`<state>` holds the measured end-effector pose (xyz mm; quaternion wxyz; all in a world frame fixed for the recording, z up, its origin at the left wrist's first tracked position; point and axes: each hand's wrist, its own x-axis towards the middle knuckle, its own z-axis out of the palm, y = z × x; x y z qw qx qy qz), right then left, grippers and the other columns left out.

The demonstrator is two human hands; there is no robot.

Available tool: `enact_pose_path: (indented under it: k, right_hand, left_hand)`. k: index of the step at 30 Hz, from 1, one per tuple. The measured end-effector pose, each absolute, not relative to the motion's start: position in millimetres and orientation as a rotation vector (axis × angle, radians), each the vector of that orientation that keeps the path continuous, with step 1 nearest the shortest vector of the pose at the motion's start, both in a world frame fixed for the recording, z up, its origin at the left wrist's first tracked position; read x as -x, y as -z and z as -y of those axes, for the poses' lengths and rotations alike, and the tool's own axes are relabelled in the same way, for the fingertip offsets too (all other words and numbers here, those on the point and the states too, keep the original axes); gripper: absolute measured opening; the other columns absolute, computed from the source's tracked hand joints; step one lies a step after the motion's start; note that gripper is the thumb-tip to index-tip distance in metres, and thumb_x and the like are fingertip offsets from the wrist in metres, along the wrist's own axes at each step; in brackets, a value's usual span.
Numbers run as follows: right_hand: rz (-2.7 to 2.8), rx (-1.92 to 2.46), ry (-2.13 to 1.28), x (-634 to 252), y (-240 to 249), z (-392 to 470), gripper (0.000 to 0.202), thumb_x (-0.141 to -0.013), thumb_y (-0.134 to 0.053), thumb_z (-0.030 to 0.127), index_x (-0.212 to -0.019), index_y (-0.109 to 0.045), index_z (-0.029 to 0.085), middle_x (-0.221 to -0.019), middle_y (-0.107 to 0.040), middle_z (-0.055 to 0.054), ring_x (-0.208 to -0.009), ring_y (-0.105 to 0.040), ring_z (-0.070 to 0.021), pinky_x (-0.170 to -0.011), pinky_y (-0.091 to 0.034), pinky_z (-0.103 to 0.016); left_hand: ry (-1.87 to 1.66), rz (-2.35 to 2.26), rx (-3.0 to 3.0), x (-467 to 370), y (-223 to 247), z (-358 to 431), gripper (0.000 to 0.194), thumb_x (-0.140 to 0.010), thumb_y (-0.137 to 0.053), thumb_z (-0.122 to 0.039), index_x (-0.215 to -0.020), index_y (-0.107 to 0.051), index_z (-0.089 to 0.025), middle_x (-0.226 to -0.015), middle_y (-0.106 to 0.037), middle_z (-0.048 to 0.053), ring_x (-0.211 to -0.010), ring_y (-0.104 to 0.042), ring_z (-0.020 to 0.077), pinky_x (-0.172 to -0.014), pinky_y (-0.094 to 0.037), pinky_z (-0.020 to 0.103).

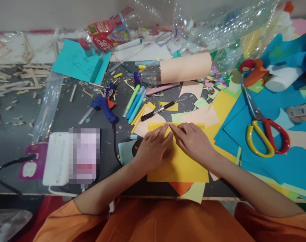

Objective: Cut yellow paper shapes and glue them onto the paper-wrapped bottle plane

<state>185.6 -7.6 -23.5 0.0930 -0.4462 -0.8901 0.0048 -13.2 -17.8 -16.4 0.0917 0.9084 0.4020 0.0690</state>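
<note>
A yellow paper sheet (pixel 187 168) lies flat in front of me, its far edge turned over into a narrow strip. My left hand (pixel 156 143) holds that strip, fingers bent and pressed down near its middle. My right hand (pixel 192 139) grips it from the other side, with the index fingertips of both hands almost meeting. Both thumbs are partly hidden. Just beyond the sheet are a black pen (pixel 159 111), peach paper scraps (pixel 200 116) and several markers (pixel 136 103). An orange paper piece (pixel 180 188) shows under the sheet's near edge.
Red-and-yellow scissors (pixel 260 131) lie on blue sheets (pixel 276 168) at right. A peach-wrapped bottle (pixel 185 69) lies behind the markers. To the left are a blue glue gun (pixel 105 107), a white power bank (pixel 56 158), a phone (pixel 86 154) and wood sticks (pixel 29 75).
</note>
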Motion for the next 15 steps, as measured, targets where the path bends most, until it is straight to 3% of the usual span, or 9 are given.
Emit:
enact_pose_path:
  k: [7, 11, 15]
  right_hand:
    - [2.654, 1.400, -0.002, -183.0, 22.1, 9.8, 0.039, -0.099, -0.037, 0.019, -0.132, -0.056, 0.009, -0.085, -0.062, -0.011, -0.078, -0.054, -0.0236, -0.069, -0.044, -0.036]
    - [2.683, 1.467, 0.021, -183.4, 20.0, 12.4, 0.041, -0.100, -0.034, 0.020, -0.135, -0.054, 0.009, -0.086, -0.064, -0.011, -0.081, -0.056, -0.0242, -0.070, -0.043, -0.036]
    - [2.661, 1.506, 0.061, -190.4, 16.3, 17.4, 0.041, -0.100, -0.033, 0.019, -0.133, -0.055, 0.006, -0.087, -0.065, -0.012, -0.079, -0.056, -0.0242, -0.068, -0.040, -0.035]
  left_hand:
    - [-0.182, -1.208, -2.733, 12.2, 15.6, 17.9, 0.051, -0.090, -0.054, -0.034, -0.137, -0.052, -0.014, -0.151, -0.047, 0.016, -0.126, -0.048, 0.0289, -0.101, -0.037, 0.038]
    - [-0.234, -1.230, -2.750, 12.1, 17.4, 19.9, 0.059, -0.094, -0.047, -0.035, -0.144, -0.041, -0.005, -0.147, -0.050, 0.019, -0.130, -0.046, 0.0282, -0.105, -0.035, 0.036]
    - [-0.233, -1.266, -2.753, 11.5, 17.8, 22.3, 0.060, -0.095, -0.045, -0.040, -0.144, -0.042, -0.003, -0.147, -0.050, 0.021, -0.135, -0.042, 0.0310, -0.107, -0.034, 0.038]
